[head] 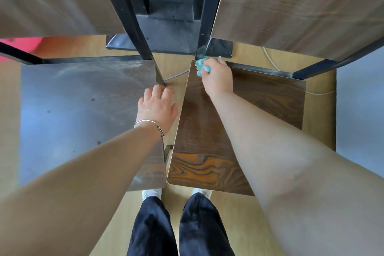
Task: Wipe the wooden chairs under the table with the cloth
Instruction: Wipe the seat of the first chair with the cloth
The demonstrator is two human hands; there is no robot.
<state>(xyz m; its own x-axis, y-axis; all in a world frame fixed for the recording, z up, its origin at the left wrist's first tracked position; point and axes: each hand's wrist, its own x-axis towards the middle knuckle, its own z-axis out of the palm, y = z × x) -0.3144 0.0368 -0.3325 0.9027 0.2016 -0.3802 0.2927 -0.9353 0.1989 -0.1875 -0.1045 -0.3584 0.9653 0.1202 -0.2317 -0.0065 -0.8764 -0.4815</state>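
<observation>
Teal cloth (202, 67), bunched in my right hand (218, 78), sits at the far corner of the right chair seat (259, 100), so I'd press firmly along that edge, my left hand (158, 106) spread empty on the left chair seat (83, 110).

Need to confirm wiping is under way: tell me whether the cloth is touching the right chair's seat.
Touching. The head view shows the cloth, bunched in the right hand, lying on the far corner of the right chair's seat, no gap.
</observation>
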